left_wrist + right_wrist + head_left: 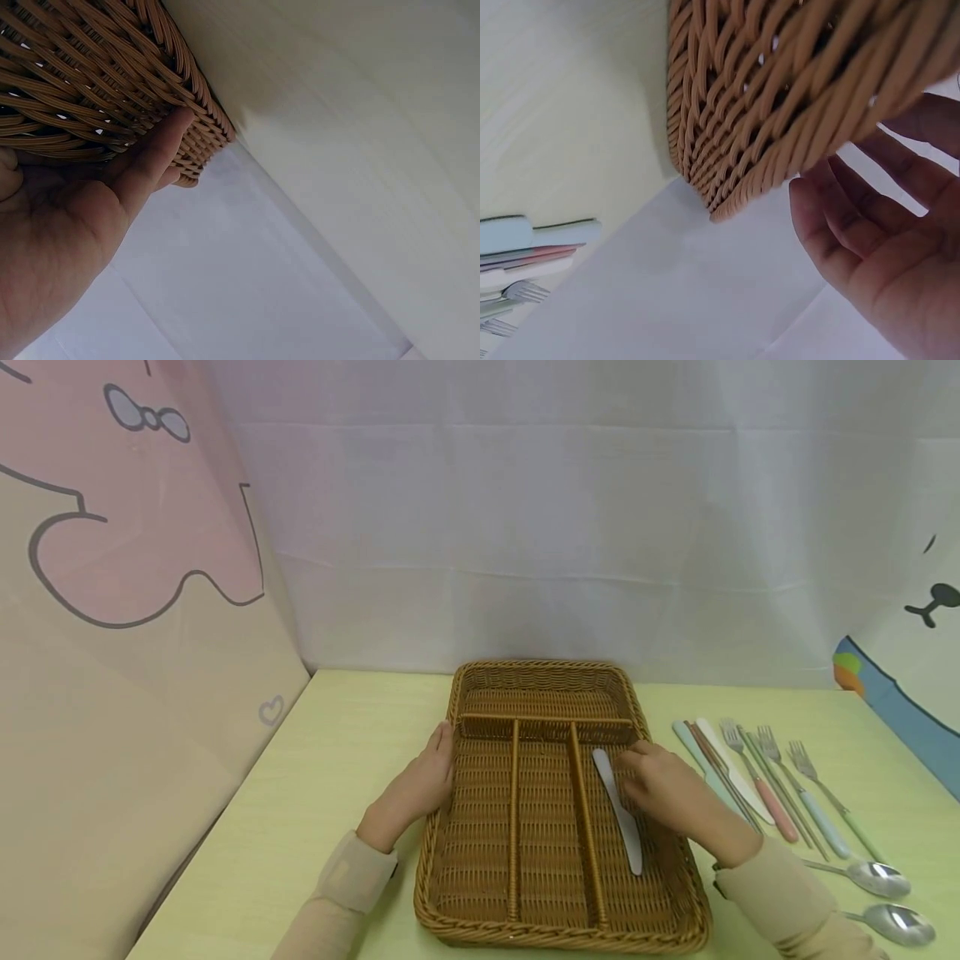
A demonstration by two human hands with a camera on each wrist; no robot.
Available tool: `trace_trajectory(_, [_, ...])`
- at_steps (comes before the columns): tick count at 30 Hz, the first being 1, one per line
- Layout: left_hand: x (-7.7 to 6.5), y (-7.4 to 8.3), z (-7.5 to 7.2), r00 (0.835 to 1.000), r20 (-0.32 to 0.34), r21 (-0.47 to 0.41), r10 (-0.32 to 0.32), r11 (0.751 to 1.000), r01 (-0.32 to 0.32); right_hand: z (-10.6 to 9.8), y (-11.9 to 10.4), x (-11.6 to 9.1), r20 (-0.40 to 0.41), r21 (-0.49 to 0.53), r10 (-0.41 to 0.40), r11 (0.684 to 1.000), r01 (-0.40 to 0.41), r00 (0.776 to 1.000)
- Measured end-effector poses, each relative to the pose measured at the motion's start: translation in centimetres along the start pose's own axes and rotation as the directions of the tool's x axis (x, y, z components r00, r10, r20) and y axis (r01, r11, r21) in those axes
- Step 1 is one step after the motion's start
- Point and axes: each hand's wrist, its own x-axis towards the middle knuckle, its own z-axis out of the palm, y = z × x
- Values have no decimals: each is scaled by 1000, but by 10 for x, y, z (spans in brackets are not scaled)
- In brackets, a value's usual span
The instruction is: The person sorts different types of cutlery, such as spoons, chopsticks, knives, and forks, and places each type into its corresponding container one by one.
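Observation:
A brown wicker basket (512, 835) with several compartments lies on the table. My left hand (420, 781) rests against its left side, straight fingers (154, 157) along the outer woven wall. In the right long compartment lies a table knife with a pale handle (619, 814), slanting beside the divider. Over that compartment's right rim reaches my right hand (671, 785), its fingertips just right of the knife. The right wrist view shows the fingers (821, 225) loosely bent behind the rim, with nothing seen between them; the rim hides some of the fingertips.
Right of the basket, cutlery lies in a row: a mint-handled knife (701, 756), a white knife (731, 764), chopsticks (723, 768) and several forks (821, 785). Two spoons (881, 878) lie nearer the front. A white cloth (525, 527) hangs behind the table (360, 718).

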Motion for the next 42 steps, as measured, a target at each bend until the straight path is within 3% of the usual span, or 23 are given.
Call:
trace_trajectory(16, [2,-1,1,1000,17,13,-20,1000,20,-13,37,-7,-15,63,156,986,-155,988])
trace_trajectory(28, [1,-1,2,1000,10,12,-20,1000,20,1,76,-17,40,93,283,954,-286,958])
trace_trajectory(42, [2,-1,2,999,19,21,-29,999,29,16,111,-26,96,97,346,930,-355,933])
